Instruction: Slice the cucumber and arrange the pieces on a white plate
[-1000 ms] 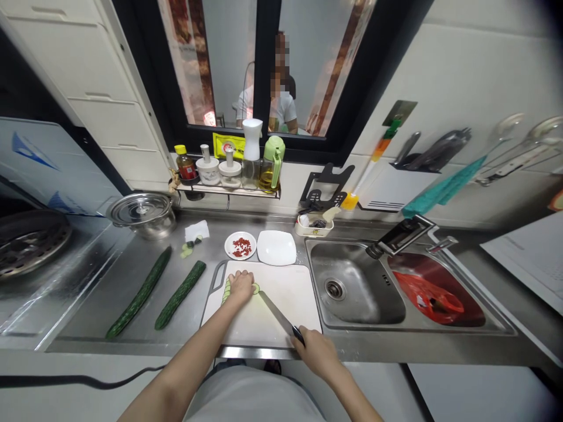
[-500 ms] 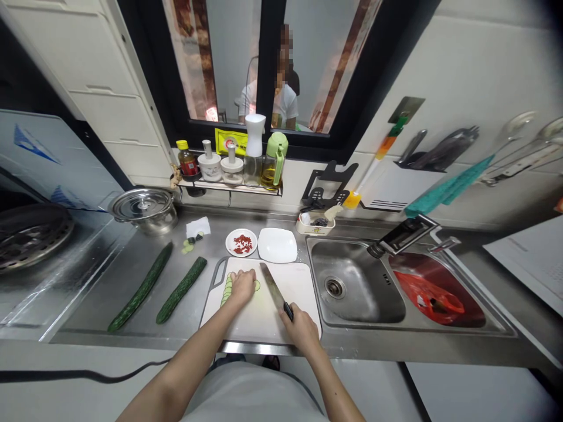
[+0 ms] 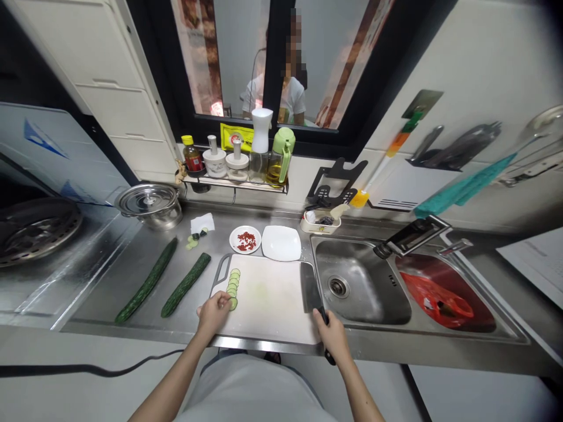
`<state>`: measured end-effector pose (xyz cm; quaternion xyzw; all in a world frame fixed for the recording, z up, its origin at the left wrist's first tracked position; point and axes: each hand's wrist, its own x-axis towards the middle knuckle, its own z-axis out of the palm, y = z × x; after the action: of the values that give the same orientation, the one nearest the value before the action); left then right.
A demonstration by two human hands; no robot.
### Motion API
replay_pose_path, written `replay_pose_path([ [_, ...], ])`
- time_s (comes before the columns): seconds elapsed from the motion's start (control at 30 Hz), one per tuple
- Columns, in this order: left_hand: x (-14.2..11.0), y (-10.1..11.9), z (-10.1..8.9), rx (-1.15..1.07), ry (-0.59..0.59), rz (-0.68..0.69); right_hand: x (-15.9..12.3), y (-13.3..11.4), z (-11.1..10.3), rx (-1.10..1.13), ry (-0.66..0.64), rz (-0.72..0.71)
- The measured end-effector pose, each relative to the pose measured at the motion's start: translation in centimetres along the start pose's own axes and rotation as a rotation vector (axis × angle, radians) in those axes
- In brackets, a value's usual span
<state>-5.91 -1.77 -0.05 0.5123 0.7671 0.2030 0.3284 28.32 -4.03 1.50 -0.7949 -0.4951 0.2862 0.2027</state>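
A white cutting board (image 3: 268, 305) lies on the steel counter in front of me. A row of cucumber slices (image 3: 232, 286) runs along its left side. My left hand (image 3: 213, 312) rests at the board's near left corner, fingers curled, fingertips at the nearest slice. My right hand (image 3: 333, 337) grips the black handle of a cleaver (image 3: 311, 287), whose blade lies flat on the board's right edge, pointing away from me. Two whole cucumbers (image 3: 147, 280) (image 3: 185, 285) lie on the counter to the left of the board.
Behind the board stand a small plate of red chilli pieces (image 3: 245, 239) and a white square plate (image 3: 281, 242). A sink (image 3: 358, 287) with a red bag (image 3: 433, 299) is to the right. A lidded pot (image 3: 149, 204) and a condiment rack (image 3: 235, 167) stand at the back left.
My left hand drew back from the slices to the board's near left corner. My right hand carried the cleaver from the board's middle to its right edge and laid the blade flat.
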Motion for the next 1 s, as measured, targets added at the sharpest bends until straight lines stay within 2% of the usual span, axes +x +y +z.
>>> replay_pose_path([
  [0.13,-0.4,-1.2,0.0,0.138,-0.001,-0.005,0.7,0.8,0.4,-0.01,0.022,0.046],
  [0.27,-0.6,-1.4,0.4,0.264,0.059,0.075,1.1,0.8,0.7,-0.028,0.01,0.076],
  [0.37,-0.6,-1.3,0.6,0.312,0.08,0.109,1.3,0.9,0.7,-0.134,-0.015,0.083],
  [0.57,-0.6,-1.6,0.9,0.311,0.057,0.07,1.6,1.1,0.3,-0.334,-0.047,0.043],
  [0.83,-0.6,-2.0,1.3,0.276,0.058,0.085,1.9,-0.7,-0.2,-0.553,-0.097,0.027],
  [0.93,-0.7,-1.9,1.2,0.261,0.069,0.072,2.0,-1.6,-0.3,-0.562,-0.035,0.032],
  [1.0,-0.8,-1.8,1.1,0.245,0.078,0.067,2.4,-2.5,-0.1,-0.472,0.028,0.015],
])
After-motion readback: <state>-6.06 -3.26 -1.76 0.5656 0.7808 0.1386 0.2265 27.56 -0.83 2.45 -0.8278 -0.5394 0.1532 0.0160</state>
